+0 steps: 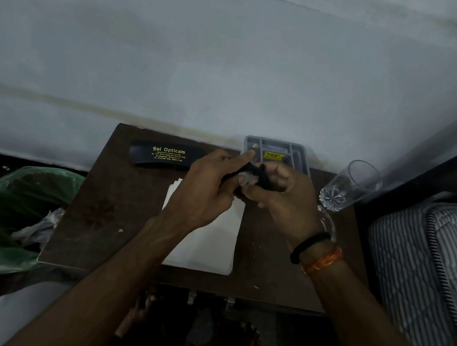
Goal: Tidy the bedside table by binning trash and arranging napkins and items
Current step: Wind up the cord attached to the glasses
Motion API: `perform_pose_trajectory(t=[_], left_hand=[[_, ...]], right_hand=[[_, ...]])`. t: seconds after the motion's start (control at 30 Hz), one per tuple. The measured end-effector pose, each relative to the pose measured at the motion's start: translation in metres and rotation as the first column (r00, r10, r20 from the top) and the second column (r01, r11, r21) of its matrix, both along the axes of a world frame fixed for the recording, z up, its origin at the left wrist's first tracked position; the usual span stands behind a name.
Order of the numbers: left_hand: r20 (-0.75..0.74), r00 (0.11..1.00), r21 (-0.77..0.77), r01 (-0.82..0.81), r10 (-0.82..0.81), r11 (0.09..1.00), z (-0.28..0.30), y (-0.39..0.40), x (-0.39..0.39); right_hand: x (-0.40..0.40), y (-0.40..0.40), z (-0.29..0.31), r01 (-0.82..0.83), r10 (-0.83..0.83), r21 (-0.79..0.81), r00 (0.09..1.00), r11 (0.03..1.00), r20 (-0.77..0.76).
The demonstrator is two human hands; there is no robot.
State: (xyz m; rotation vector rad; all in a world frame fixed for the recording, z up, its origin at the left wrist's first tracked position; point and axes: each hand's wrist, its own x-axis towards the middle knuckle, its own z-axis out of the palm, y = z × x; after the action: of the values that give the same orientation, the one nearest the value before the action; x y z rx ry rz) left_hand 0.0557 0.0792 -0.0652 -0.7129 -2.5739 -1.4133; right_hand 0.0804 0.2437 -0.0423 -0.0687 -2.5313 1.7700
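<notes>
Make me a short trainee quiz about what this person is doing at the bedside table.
1. True or false: the spectacle case lies at the back left of the table.
2. Which side of the table is the green-lined bin on? A left, B right, C behind.
3. Fill in: the stack of white ____ lies under the forearms.

Key: 1 true. 2 A. 3 napkins. Extra note: both the left hand and right hand hold a dark bundle; what it is cannot be told.

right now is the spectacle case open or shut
Shut. The black spectacle case lies flat at the back of the bedside table, its printed lid down, with no gap or inside showing.
</notes>
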Motion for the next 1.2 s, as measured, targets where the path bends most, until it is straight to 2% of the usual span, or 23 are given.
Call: perform_pose_trajectory(t=[0.07,0.1,0.2,0.33,0.43,0.53,0.63,0.7,0.77,0.9,1.0,1.1,1.2], left_hand=[[-0.033,0.999,-0.079,-0.02,0.018,0.997,-0.002,-0.003,-0.001],[-0.041,0.999,-0.098,-0.027,0.023,0.995,-0.002,-0.004,-0.002],[-0.007,0.999,-0.049,-0.032,0.032,0.998,-0.001,-0.004,-0.001],[0.208,0.974,0.056,-0.099,0.085,0.994,0.001,-0.005,-0.002],[0.469,0.876,0.077,-0.172,0.117,0.982,0.0,-0.014,-0.005],[0.621,0.774,-0.054,-0.113,0.122,0.992,-0.005,-0.022,-0.002],[0.609,0.775,-0.136,-0.109,0.17,0.985,-0.007,-0.025,-0.002],[0.588,0.779,-0.148,-0.159,0.216,0.976,-0.009,-0.029,-0.006],[0.582,0.779,-0.098,-0.215,0.231,0.972,-0.01,-0.032,-0.009],[0.579,0.779,-0.038,-0.267,0.239,0.963,-0.013,-0.039,-0.011],[0.575,0.767,-0.139,-0.252,0.285,0.958,-0.017,-0.048,-0.013],[0.532,0.8,-0.31,-0.12,0.277,0.943,-0.017,-0.056,-0.011],[0.529,0.807,-0.407,-0.03,0.262,0.913,-0.018,-0.058,-0.01]], right_hand=[[0.001,0.002,-0.003,0.018,-0.005,0.187,0.998,0.982,-0.067],[0.001,0.003,-0.004,0.018,-0.001,0.227,0.997,0.974,-0.073],[0.0,0.004,-0.002,-0.024,0.022,0.09,1.0,0.996,0.014],[-0.005,0.005,-0.003,-0.052,0.068,-0.113,0.988,0.992,0.138],[-0.005,0.005,-0.009,-0.037,0.113,-0.24,0.943,0.97,0.313],[-0.003,-0.001,-0.021,0.037,0.102,-0.256,0.854,0.966,0.51],[-0.004,-0.01,-0.032,0.067,0.027,-0.148,0.832,0.987,0.554],[-0.006,-0.017,-0.035,0.116,-0.012,-0.156,0.836,0.981,0.549],[-0.008,-0.024,-0.037,0.187,-0.012,-0.259,0.831,0.948,0.556],[-0.014,-0.038,-0.041,0.336,0.017,-0.462,0.794,0.821,0.608],[-0.02,-0.046,-0.044,0.461,-0.043,-0.496,0.763,0.736,0.645],[-0.026,-0.054,-0.049,0.55,-0.088,-0.508,0.731,0.663,0.677],[-0.031,-0.062,-0.053,0.607,-0.132,-0.513,0.713,0.607,0.688]])
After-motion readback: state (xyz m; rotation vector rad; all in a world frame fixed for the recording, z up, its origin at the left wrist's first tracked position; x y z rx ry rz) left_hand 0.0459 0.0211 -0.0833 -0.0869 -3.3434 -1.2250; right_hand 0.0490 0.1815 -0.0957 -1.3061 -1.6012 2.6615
